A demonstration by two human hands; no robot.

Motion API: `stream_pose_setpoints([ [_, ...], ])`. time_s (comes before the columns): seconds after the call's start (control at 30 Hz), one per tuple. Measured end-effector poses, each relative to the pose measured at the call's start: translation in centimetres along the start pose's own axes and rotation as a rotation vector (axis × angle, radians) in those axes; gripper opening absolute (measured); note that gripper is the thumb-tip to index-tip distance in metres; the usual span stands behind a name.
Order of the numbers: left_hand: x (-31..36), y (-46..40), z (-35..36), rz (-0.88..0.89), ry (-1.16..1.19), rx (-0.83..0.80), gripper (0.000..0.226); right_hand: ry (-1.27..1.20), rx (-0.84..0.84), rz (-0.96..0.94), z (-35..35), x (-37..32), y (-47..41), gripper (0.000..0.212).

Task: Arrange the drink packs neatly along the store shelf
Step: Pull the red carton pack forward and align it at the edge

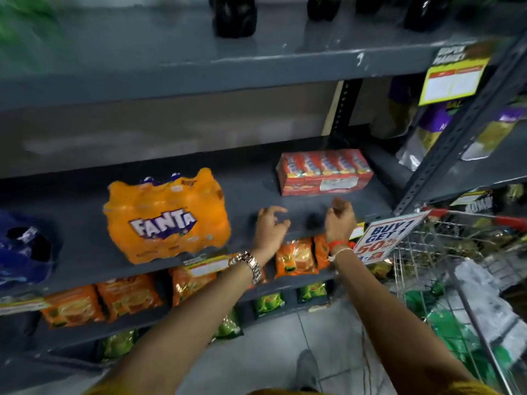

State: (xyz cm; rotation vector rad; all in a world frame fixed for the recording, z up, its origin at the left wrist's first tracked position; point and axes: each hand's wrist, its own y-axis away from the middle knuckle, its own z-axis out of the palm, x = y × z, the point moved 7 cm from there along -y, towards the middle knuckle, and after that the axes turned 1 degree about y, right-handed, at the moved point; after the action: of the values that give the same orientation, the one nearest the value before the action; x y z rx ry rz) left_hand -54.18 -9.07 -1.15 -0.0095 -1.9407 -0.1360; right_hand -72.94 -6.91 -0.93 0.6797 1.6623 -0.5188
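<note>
Around: blue pack [22, 249] left, cart [456, 280] right.
Fanta pack [166, 216]: label forward, long axis along shelf [285, 189].
Red pack [323, 172]: lengthwise along shelf.
Left hand [269, 229], right hand [339, 220]: empty, fingers spread.

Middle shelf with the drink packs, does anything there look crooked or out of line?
Yes. The orange Fanta pack sits turned at an angle, near the front edge of the grey shelf, while the red carton pack stands further back to its right. They form no even row. Both hands are empty.
</note>
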Motion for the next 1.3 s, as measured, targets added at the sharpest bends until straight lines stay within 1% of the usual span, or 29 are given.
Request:
stream_pose_setpoints([
  [0.03, 0.5, -1.8, 0.3, -0.033, 0.027, 0.017, 0.030, 0.008, 0.014, -0.003, -0.8, -0.1, -1.8, 0.030],
  [0.1, 1.1, -5.3, 0.8, -0.093, 0.121, 0.111, 0.038, 0.056, 0.037, -0.021, -2.5, -0.4, -5.6, 0.030],
  [0.13, 1.3, -6.8, 0.9, -0.117, 0.169, 0.156, 0.038, 0.089, 0.047, -0.018, -3.2, -0.4, -7.5, 0.030],
  [0.17, 1.8, -7.7, 1.1, -0.139, 0.206, 0.174, 0.030, 0.115, 0.049, -0.013, -3.9, -0.2, -9.3, 0.031],
  [0.2, 2.1, -8.8, 1.4, -0.146, 0.220, 0.171, 0.013, 0.144, 0.044, -0.010, -4.5, -0.1, -10.8, 0.033],
  [0.23, 2.5, -9.4, 1.4, -0.162, 0.243, 0.160, 0.007, 0.173, 0.027, -0.009, -4.8, -0.2, -12.0, 0.035],
  [0.27, 2.4, -10.5, 1.8, -0.182, 0.282, 0.152, 0.019, 0.188, 0.005, -0.001, -5.2, -0.3, -13.1, 0.037],
  [0.33, 2.3, -12.2, 3.2, -0.259, 0.418, 0.110, 0.020, 0.188, -0.069, 0.040, -5.5, -0.3, -15.6, 0.043],
  [0.37, 2.3, -12.5, 3.4, -0.299, 0.476, 0.090, 0.022, 0.184, -0.112, 0.065, -5.2, -0.3, -16.3, 0.049],
  [0.4, 2.6, -12.8, 4.2, -0.331, 0.526, 0.080, 0.026, 0.191, -0.157, 0.096, -5.0, -0.2, -17.3, 0.056],
  [0.43, 3.0, -13.0, 4.6, -0.361, 0.557, 0.063, 0.030, 0.214, -0.205, 0.123, -4.7, -0.1, -17.9, 0.059],
  [0.47, 3.4, -13.2, 4.9, -0.376, 0.565, 0.040, 0.032, 0.230, -0.240, 0.139, -4.3, -0.2, -18.3, 0.056],
  [0.53, 4.0, -13.8, 5.5, -0.394, 0.544, -0.008, 0.026, 0.227, -0.292, 0.163, -3.5, 0.1, -19.2, 0.051],
  [0.6, 4.1, -13.9, 5.5, -0.420, 0.511, -0.021, 0.023, 0.198, -0.323, 0.174, -2.8, 0.4, -19.6, 0.057],
  [0.67, 4.1, -13.9, 5.3, -0.442, 0.496, -0.016, 0.019, 0.160, -0.336, 0.185, -2.3, 0.8, -20.1, 0.059],
  [0.77, 4.5, -13.3, 5.3, -0.470, 0.500, -0.002, 0.015, 0.166, -0.319, 0.189, -2.5, -0.3, -19.6, 0.049],
  [0.8, 4.5, -13.3, 5.3, -0.475, 0.506, 0.012, 0.018, 0.172, -0.312, 0.183, -2.5, -0.5, -19.7, 0.045],
  [0.87, 4.4, -13.5, 5.0, -0.463, 0.544, 0.058, 0.042, 0.152, -0.306, 0.163, -2.5, -0.7, -19.8, 0.038],
  [0.9, 4.5, -13.4, 4.9, -0.450, 0.552, 0.078, 0.053, 0.143, -0.302, 0.146, -2.6, -0.8, -19.8, 0.039],
  [0.93, 4.5, -13.4, 4.7, -0.432, 0.546, 0.084, 0.056, 0.133, -0.292, 0.135, -2.8, -0.8, -19.8, 0.041],
  [1.0, 4.6, -12.7, 4.5, -0.432, 0.520, 0.072, 0.046, 0.117, -0.252, 0.130, -3.3, -0.7, -19.6, 0.044],
  [1.13, 3.5, -11.4, 4.0, -0.488, 0.579, 0.099, 0.025, 0.065, -0.172, 0.148, -4.9, -0.4, -19.0, 0.033],
  [1.2, 3.3, -11.0, 3.9, -0.513, 0.629, 0.107, 0.021, 0.008, -0.140, 0.152, -5.4, -0.6, -18.7, 0.030],
  [1.3, 3.2, -10.6, 3.9, -0.511, 0.677, 0.110, 0.014, -0.032, -0.117, 0.149, -5.9, -1.2, -17.9, 0.033],
])
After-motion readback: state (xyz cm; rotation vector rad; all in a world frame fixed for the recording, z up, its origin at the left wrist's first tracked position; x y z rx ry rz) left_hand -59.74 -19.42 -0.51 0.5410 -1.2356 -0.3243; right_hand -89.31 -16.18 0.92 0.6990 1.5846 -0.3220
